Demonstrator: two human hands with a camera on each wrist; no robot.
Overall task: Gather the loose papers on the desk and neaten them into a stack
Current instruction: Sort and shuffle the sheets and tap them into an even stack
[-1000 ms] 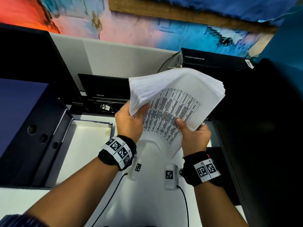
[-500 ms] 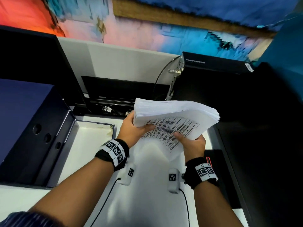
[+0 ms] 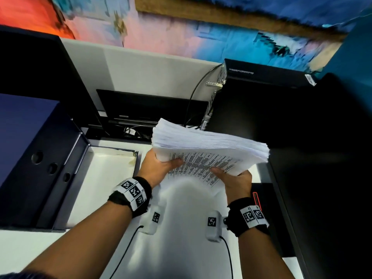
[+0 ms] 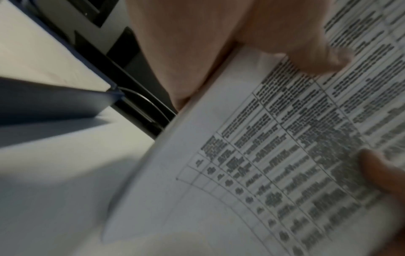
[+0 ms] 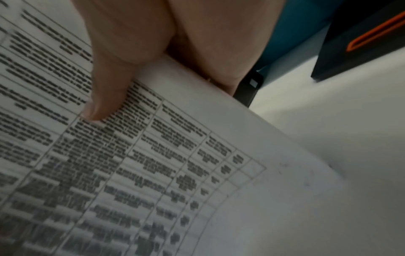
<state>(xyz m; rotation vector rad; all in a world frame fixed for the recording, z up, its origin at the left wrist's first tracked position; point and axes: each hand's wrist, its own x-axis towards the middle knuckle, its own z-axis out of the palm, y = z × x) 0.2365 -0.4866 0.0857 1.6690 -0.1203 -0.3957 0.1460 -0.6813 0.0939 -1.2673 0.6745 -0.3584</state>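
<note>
— Where are the papers (image 3: 209, 146)?
— Up off the desk (image 3: 181, 228), held between both hands, printed table facing the person.
— And the grip?
— The left hand (image 3: 159, 168) clasps the left edge, thumb on the print; the right hand (image 3: 237, 182) clasps the right edge likewise.

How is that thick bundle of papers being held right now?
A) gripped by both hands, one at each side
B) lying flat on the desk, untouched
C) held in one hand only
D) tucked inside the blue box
A: the left hand and right hand each grip a side of the bundle of papers, thumbs on the printed sheet.
</note>
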